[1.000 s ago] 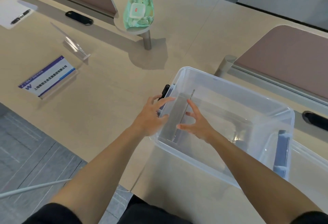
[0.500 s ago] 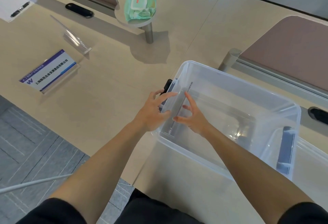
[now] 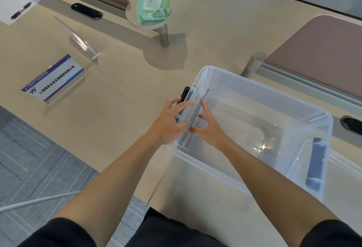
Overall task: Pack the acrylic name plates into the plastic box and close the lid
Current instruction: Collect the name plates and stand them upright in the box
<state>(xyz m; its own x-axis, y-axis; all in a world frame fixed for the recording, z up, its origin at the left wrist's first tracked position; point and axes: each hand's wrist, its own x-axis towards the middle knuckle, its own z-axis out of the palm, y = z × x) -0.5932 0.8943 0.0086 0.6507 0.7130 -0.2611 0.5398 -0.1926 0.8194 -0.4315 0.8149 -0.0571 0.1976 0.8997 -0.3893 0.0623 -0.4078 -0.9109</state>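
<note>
A clear plastic box stands open on the beige table, right of centre. Inside it, against the left wall, a clear acrylic name plate stands on edge. My left hand grips the plate from outside the box's left rim, my right hand from inside the box. On the table at the left lie a name plate with a blue and white printed card and, behind it, an empty clear name plate. The box's lid lies at the right, partly out of view.
A pack of green wet wipes rests on a small round stand. Paper with a pen lies at the far left. Black cable ports sit in the table. Pink desk dividers rise at the right and back. The table's front edge runs past my left arm.
The plate has been tipped more upright and pressed closer to the box's left wall. Both hands stay on it. The view has shifted slightly.
</note>
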